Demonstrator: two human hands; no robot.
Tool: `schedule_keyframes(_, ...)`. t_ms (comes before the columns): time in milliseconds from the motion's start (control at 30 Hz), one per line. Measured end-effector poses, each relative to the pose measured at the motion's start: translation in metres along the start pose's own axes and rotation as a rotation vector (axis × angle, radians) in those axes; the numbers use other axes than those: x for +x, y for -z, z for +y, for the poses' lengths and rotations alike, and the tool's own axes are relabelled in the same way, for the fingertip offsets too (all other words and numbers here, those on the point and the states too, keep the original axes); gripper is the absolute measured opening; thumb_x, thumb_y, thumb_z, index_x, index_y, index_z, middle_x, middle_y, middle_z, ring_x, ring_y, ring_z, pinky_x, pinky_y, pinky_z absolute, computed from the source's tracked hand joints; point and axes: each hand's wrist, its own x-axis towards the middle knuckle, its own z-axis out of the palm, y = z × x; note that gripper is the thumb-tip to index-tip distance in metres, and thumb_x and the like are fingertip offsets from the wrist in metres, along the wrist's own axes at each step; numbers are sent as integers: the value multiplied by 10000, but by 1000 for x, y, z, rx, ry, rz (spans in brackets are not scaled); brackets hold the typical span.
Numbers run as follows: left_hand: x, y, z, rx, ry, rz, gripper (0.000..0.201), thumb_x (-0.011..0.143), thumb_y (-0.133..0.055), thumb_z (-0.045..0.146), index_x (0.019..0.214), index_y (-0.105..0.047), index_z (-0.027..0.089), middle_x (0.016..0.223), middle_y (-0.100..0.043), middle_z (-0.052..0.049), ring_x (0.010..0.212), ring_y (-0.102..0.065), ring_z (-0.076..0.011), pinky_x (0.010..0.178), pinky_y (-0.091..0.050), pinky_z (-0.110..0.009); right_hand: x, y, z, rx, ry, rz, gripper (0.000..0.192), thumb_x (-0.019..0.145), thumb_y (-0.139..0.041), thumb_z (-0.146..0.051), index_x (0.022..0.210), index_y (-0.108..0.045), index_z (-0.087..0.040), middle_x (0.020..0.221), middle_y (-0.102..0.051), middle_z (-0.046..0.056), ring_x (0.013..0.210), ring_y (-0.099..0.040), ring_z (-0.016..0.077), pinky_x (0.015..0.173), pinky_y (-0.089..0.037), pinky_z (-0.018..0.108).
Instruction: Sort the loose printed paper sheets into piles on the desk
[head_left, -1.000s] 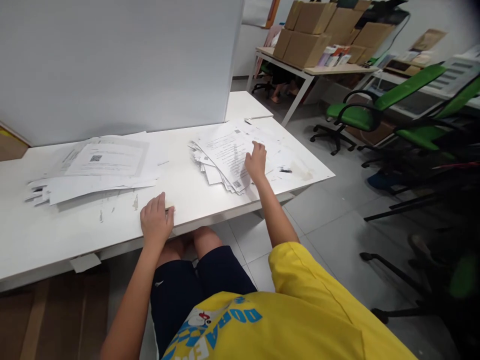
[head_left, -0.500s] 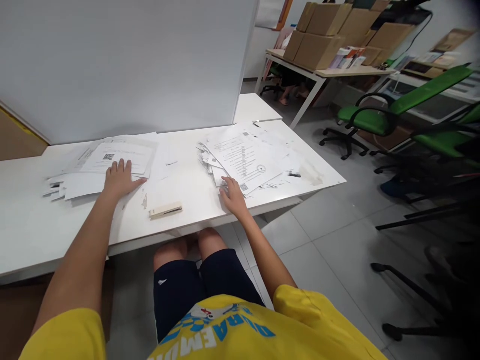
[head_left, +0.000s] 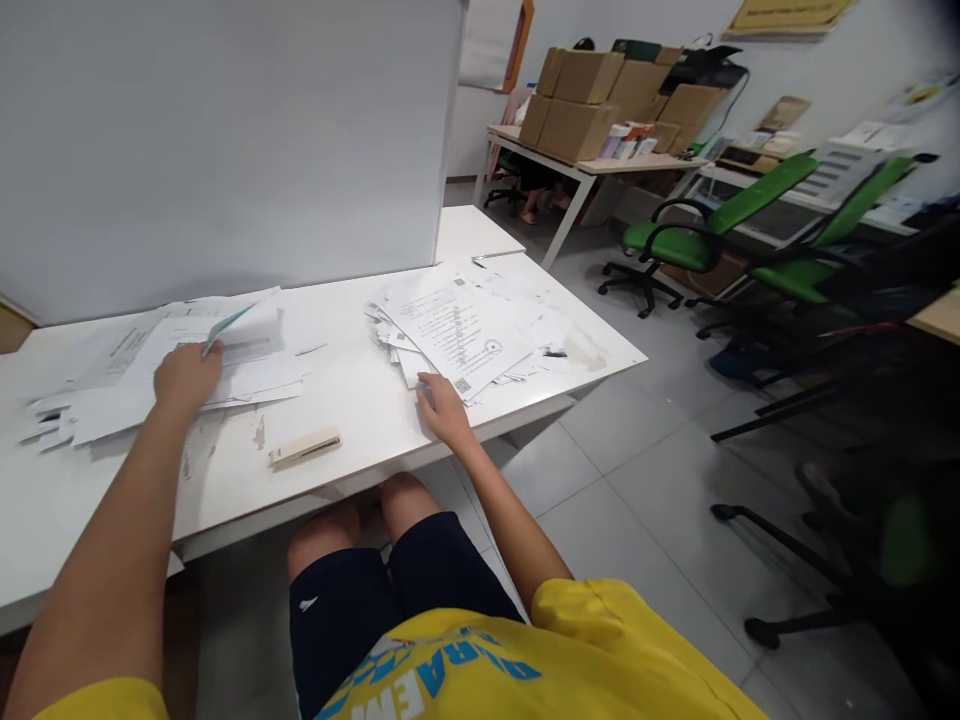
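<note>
My left hand [head_left: 187, 378] is closed on the edge of a sheet of paper [head_left: 251, 322], whose near part is raised and folds back to show a pale green patch. Beneath it lies the left pile of papers [head_left: 112, 405], spread unevenly with torn or loose edges at its left. My right hand [head_left: 444, 408] lies with fingers apart at the near edge of the right pile of papers [head_left: 450, 330]; its fingertips touch the pile. The top sheet there carries printed lines, a round stamp and code squares. Between the hands sits a cream stapler [head_left: 304, 447].
The white table [head_left: 360, 420] meets a tall pale partition [head_left: 225, 150] at its back. Farther right, cardboard boxes [head_left: 577, 130] stand on another table, with a person partly visible behind it. Green office chairs [head_left: 675, 240] stand on the tiled floor.
My left hand has gone from lying flat on the left pile to gripping and lifting a sheet. My right hand stays at the right pile. The view has swung rightward.
</note>
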Motion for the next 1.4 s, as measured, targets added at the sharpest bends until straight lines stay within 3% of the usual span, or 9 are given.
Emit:
schedule_keyframes(100,-3,18,17,-23,223,-12,648,995,-266,530,1144,-650,29,1083,-674,-174,1076,-586,-335,960,-481,-517,0,3,-7,52,-16,3,330,925,-447,-265,1193,-633,-210,1203,-664,134,1195,-577,274,1092,-432,464)
schedule_keyframes(267,-41,50,70,-44,131,94,673,983,-259,540,1085,-647,0,1050,-685,-210,1068,-608,-383,918,-500,-537,-2,-2,-34,503,-172,-61,281,918,-537,-389,1131,-656,-248,1159,-706,84,1135,-627,242,1034,-472,428)
schedule_keyframes(367,-77,48,106,-40,-98,9,684,966,-253,552,1095,-663,20,1047,-697,-230,1026,-638,-403,878,-516,-558,5,-12,-54,973,-283,-214,468,843,-635,-568,1196,-621,-261,1215,-700,76,1158,-635,243,1001,-500,414)
schedule_keyframes(500,-116,16,134,-138,-614,-54,527,936,-324,358,1304,-623,128,1306,-664,-129,1287,-563,-315,1073,-452,-472,26,-23,-68,1410,-383,-256,578,821,-570,-722,1161,-624,-259,1238,-697,73,1226,-602,253,1017,-506,433)
schedule_keyframes(600,-134,-7,137,-193,-730,-122,553,915,-358,322,1386,-577,131,1401,-611,-103,1355,-521,-271,1106,-437,-406,36,-29,-69,1532,-445,-228,608,836,-515,-739,1157,-620,-234,1205,-711,74,1214,-601,261,966,-550,429)
schedule_keyframes(767,-142,-15,133,-268,-563,-143,520,971,-322,436,1258,-666,171,1227,-714,-104,1138,-665,-284,937,-528,-376,29,-42,-64,1526,-532,-130,592,757,-662,-649,1158,-596,-218,1191,-719,74,1152,-637,275,894,-589,404)
schedule_keyframes(867,-145,-10,135,-273,-496,-33,498,988,-304,416,1132,-709,166,1094,-750,-124,1032,-700,-291,871,-540,-376,20,-44,-61,1445,-584,97,594,671,-768,-515,1150,-589,-214,1211,-711,74,1163,-637,271,908,-586,391)
schedule_keyframes(1067,-188,-18,155,-168,-709,188,440,961,-376,227,1267,-668,105,1297,-668,-170,1317,-561,-304,1077,-445,-433,-4,-15,-54,1330,-620,558,579,670,-766,-390,1195,-584,-228,1204,-711,58,1234,-609,231,1009,-542,366)
schedule_keyframes(1400,-247,-63,219,-160,-751,79,498,941,-409,159,1405,-587,140,1415,-581,-136,1370,-504,-330,1031,-488,-454,-82,43,-31,1186,-785,230,358,610,-809,-425,862,-716,-189,908,-758,76,921,-701,269,770,-580,379)
